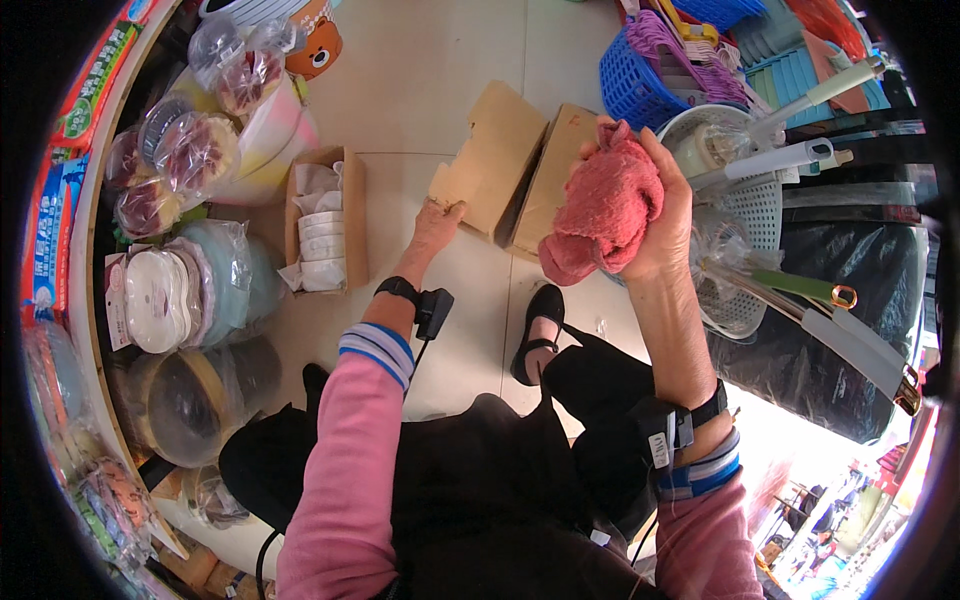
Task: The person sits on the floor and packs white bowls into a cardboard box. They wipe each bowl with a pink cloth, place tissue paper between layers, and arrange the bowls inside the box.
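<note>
Left arm reaching forward, left hand (436,228) pinching the near-left edge of the cardboard box (495,150), right hand (668,205) raised with fingers curled round a bunched red cloth (612,200) overlapping the box's right side, floor tile (400,110) stretching left and beyond, blue basket (632,80) crowding right.

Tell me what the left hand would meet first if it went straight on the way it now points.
The left hand would meet the cardboard first: it grips the near edge. The floor shows beyond in that line, though depth is hard to judge.
</note>
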